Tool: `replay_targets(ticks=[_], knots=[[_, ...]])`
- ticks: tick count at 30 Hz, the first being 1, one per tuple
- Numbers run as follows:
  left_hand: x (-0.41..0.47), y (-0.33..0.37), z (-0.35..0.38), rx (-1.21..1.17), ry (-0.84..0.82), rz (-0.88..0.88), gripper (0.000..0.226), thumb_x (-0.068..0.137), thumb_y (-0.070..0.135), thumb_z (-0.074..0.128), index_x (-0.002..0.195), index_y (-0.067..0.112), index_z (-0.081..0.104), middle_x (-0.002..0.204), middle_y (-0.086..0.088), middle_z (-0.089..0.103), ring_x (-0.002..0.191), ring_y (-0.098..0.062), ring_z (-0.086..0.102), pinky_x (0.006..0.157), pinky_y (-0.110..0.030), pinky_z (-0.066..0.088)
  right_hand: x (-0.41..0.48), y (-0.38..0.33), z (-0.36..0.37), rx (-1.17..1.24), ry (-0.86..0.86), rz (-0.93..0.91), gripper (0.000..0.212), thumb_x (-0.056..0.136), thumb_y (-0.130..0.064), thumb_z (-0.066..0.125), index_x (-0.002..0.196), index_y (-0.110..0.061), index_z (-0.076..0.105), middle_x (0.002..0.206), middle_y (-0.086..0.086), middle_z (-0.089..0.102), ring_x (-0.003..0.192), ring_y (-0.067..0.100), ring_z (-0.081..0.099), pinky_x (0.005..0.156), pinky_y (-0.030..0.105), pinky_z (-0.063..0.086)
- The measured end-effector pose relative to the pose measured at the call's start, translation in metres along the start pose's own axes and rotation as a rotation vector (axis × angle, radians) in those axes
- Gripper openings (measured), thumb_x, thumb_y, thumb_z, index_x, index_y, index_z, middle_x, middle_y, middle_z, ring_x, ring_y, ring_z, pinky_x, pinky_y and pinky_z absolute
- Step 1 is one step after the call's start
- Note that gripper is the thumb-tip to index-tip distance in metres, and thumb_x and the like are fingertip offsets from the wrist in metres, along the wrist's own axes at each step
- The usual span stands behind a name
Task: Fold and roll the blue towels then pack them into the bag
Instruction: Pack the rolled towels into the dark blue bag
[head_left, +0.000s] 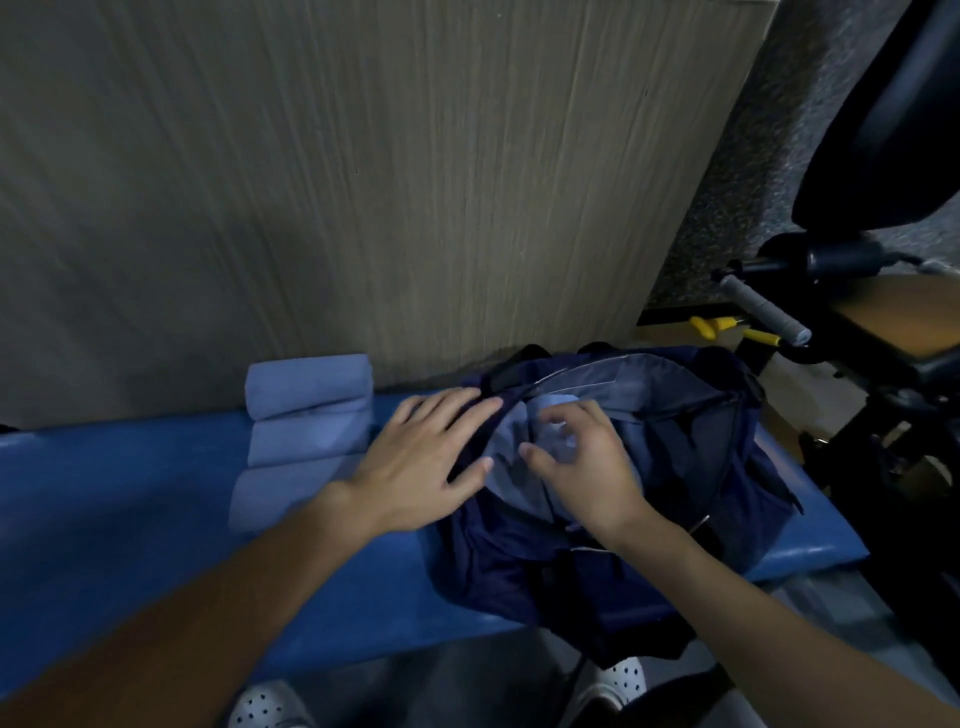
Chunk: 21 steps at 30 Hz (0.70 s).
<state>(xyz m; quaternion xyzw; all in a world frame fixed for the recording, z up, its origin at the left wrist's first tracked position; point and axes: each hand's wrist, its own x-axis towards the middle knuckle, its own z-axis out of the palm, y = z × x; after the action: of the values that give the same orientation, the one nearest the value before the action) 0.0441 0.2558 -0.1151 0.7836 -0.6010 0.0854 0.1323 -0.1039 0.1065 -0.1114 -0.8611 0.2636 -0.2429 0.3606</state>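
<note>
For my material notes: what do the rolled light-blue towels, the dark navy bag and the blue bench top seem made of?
Rolled light-blue towels: soft matte cloth, plump rolls. Dark navy bag: thin fabric, probably synthetic; limp creases. Blue bench top: smooth, perhaps vinyl; faint sheen.

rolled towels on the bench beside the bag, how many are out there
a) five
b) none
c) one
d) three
D: three rolled towels lie in a row on the blue bench, just left of the dark bag and next to the left hand.
</note>
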Motion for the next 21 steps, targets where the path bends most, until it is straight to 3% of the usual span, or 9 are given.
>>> replay_targets(ticks=[4, 10, 13, 17, 21], knots=[[-0.028, -0.041, -0.013, 0.016, -0.042, -0.190, 0.064, 0.093, 0.056, 0.025, 0.146, 0.022, 0.036, 0.144, 0.003, 0.045, 0.133, -0.018, 0.041, 0.108, -0.039, 0.034, 0.005, -0.038, 0.035, 0.087, 0.033, -0.109, 0.023, 0.083, -0.017, 0.074, 0.104, -0.013, 0.065, 0.101, -0.002, 0.054, 0.089, 0.006, 0.051, 0.078, 0.006, 0.037], [-0.073, -0.109, -0.013, 0.086, -0.083, -0.295, 0.058, 0.084, 0.053, 0.032, 0.116, 0.016, 0.063, 0.114, -0.001, 0.064, 0.104, -0.026, 0.062, 0.084, -0.041, 0.047, 0.008, -0.079, 0.105, 0.153, -0.122, -0.188, 0.024, 0.082, -0.010, 0.072, 0.096, -0.023, 0.058, 0.092, -0.012, 0.049, 0.079, -0.001, 0.051, 0.074, 0.007, 0.038], [-0.088, -0.130, -0.010, 0.100, -0.234, -0.387, 0.058, 0.086, 0.056, 0.032, 0.124, 0.021, 0.058, 0.124, 0.002, 0.060, 0.114, -0.024, 0.055, 0.087, -0.038, 0.040, 0.005, -0.087, 0.130, 0.141, -0.231, -0.095, 0.021, 0.086, -0.014, 0.069, 0.101, -0.022, 0.056, 0.098, -0.006, 0.051, 0.087, 0.002, 0.050, 0.077, 0.005, 0.039], [-0.097, -0.148, 0.000, 0.085, -0.435, -0.418, 0.052, 0.091, 0.053, 0.050, 0.136, 0.027, 0.046, 0.133, 0.005, 0.048, 0.124, -0.019, 0.044, 0.087, -0.039, 0.032, 0.002, -0.094, 0.146, 0.057, -0.318, -0.082, 0.017, 0.089, -0.012, 0.062, 0.106, -0.015, 0.059, 0.103, 0.000, 0.051, 0.095, 0.014, 0.053, 0.086, 0.019, 0.045], [-0.095, -0.148, 0.001, 0.051, -0.480, -0.455, 0.049, 0.083, 0.062, 0.052, 0.122, 0.031, 0.053, 0.121, 0.006, 0.051, 0.117, -0.019, 0.043, 0.085, -0.043, 0.031, 0.001, -0.099, 0.150, 0.073, -0.350, -0.078, 0.019, 0.088, -0.008, 0.063, 0.106, -0.012, 0.059, 0.103, 0.002, 0.051, 0.094, 0.013, 0.053, 0.081, 0.014, 0.042]])
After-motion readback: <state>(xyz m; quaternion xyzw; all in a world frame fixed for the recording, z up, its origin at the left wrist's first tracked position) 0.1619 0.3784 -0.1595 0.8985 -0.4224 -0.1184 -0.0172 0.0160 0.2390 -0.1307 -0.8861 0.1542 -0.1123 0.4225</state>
